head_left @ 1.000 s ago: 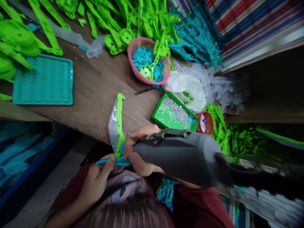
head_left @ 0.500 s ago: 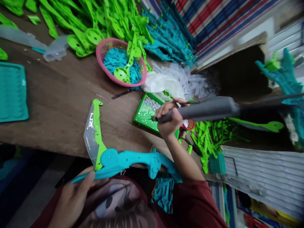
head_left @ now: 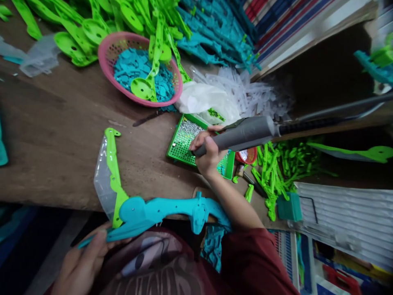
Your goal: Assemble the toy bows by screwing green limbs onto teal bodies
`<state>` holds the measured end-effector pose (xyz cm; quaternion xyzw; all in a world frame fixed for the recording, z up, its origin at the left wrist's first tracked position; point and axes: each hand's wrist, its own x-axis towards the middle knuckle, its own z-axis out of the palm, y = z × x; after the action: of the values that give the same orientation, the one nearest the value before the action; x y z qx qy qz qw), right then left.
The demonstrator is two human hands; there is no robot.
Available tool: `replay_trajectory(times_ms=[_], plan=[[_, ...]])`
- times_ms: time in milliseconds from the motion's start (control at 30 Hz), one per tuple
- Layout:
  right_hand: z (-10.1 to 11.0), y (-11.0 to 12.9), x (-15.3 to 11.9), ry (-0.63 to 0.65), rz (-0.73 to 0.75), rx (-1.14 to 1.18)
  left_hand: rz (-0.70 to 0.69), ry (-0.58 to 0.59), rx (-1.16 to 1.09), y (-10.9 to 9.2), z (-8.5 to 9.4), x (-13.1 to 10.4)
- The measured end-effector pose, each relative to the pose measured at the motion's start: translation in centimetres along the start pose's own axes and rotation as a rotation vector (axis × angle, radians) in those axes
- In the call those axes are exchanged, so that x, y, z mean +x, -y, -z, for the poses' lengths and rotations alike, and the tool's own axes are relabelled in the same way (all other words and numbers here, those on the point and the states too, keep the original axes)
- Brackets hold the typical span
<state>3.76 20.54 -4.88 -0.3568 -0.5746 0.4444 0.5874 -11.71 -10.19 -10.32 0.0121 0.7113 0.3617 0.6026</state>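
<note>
My left hand (head_left: 87, 256) pinches the pointed end of a blue plastic piece (head_left: 172, 207) at the lower left. The piece lies along the table's front edge, its curved far end by my right forearm. A green arm with a clear blade (head_left: 107, 176) joins its round end and points up over the table. My right hand (head_left: 210, 153) is wrapped round a grey electric screwdriver (head_left: 245, 133), whose cable runs off to the right. The driver's tip is over a green perforated tray (head_left: 184, 141) holding small silvery screws.
A pink basket (head_left: 107, 61) of blue bits stands behind. Green parts (head_left: 132, 18), blue parts (head_left: 215, 32) and clear parts (head_left: 245, 90) are heaped at the back. A small red basket (head_left: 251, 155) is right of the tray; a teal box (head_left: 289, 206) stands at the right.
The view has shifted rightward. My right hand and the screwdriver have moved slightly toward the tray's left part, and the driver's angle has tilted. My left hand still holds the blue piece.
</note>
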Motion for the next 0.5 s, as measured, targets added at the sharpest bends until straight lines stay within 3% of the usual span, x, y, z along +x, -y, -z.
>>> replay_trajectory(times_ms=[67, 200, 267, 367, 433, 500], plan=[[0.1, -0.3, -0.1, 0.001, 0.007, -0.005, 0.077, 0.023, -0.073, 0.2, 0.2, 0.2], [0.2, -0.3, 0.2, 0.007, 0.012, -0.033, 0.077, 0.077, -0.179, -0.4, 0.0, 0.3], [-0.2, 1.0, 0.3, -0.001, 0.013, -0.045, 0.097, 0.143, -0.299, -0.9, -0.4, 0.1], [-1.9, 4.8, -1.1, -0.029, 0.045, 0.038, 0.030, 0.218, -0.352, -1.7, -1.1, -0.3], [-3.3, 7.8, -3.4, 0.083, 0.024, 0.162, -0.080, 0.236, -0.308, -2.3, -1.4, -0.5], [-4.6, 10.3, -6.5, 0.305, -0.064, 0.268, -0.179, 0.263, -0.265, -3.0, -1.7, -0.6]])
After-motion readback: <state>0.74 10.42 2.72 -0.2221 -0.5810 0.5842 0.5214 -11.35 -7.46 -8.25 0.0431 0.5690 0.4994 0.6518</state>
